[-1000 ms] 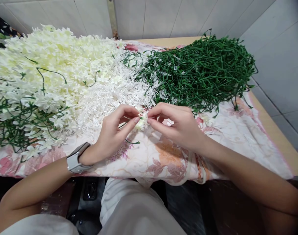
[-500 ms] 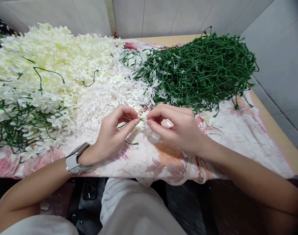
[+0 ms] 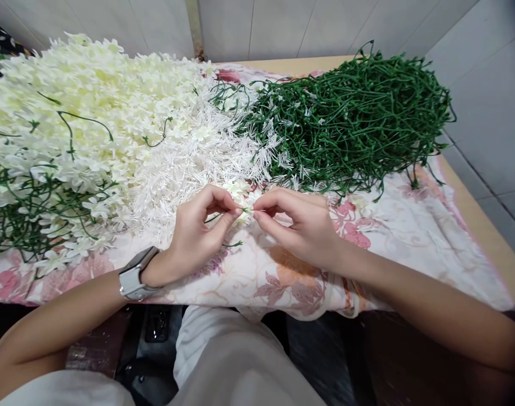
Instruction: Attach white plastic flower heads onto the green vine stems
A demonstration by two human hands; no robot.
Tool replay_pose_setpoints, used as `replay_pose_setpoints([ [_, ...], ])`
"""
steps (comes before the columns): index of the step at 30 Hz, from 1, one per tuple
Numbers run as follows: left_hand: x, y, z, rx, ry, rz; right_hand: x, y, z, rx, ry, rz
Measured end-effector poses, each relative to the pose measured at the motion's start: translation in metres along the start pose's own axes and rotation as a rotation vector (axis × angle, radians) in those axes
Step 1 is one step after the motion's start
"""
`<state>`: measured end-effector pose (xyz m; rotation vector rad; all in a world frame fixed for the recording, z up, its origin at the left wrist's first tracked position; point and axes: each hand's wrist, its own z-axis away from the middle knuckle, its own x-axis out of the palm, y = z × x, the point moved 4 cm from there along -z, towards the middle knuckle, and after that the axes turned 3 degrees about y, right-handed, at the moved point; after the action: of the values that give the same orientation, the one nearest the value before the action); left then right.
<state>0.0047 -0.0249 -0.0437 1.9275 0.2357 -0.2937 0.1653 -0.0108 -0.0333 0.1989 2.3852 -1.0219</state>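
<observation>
My left hand [image 3: 198, 228] pinches a thin green stem [image 3: 232, 245] with a small cream flower [image 3: 244, 216] at its tip, thumb and forefinger closed. My right hand [image 3: 300, 225] meets it from the right, fingers pinched on a fine white stamen piece [image 3: 257, 211] at the flower. Both hands hover just above the floral cloth [image 3: 283, 270], in front of a pile of white stamen pieces [image 3: 190, 163]. A grey watch [image 3: 133, 276] sits on my left wrist.
A large heap of cream flowers [image 3: 84, 107] fills the left of the table, with finished green-stemmed sprigs [image 3: 25, 214] at its near left. A tangle of bare green stems [image 3: 354, 118] lies at the right. Tiled walls [image 3: 485, 84] close the back and right.
Both hands stay pinched together at the flower and have shifted only slightly; the view has tilted a little, so the piles sit marginally higher.
</observation>
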Motion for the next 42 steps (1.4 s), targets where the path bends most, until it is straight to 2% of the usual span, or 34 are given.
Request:
replay_pose_setpoints([
  [10,0.001,-0.001,0.004,0.091,-0.023,-0.109,0.005,0.003,0.005,0.02,0.036,-0.038],
  [14,0.004,-0.006,0.006,0.044,-0.04,-0.062,0.009,0.005,0.008,0.074,0.032,-0.072],
  [18,0.004,-0.007,0.007,0.019,0.028,0.051,0.012,0.01,0.01,0.147,0.039,-0.149],
  [22,0.004,-0.007,0.005,0.001,0.071,0.115,0.012,0.012,0.009,0.155,0.061,-0.153],
  [29,0.006,-0.011,0.003,-0.004,0.06,0.104,0.01,0.012,0.007,0.113,0.067,-0.063],
  [42,0.008,-0.007,0.007,0.028,0.069,0.002,0.021,0.016,0.014,0.252,0.066,-0.234],
])
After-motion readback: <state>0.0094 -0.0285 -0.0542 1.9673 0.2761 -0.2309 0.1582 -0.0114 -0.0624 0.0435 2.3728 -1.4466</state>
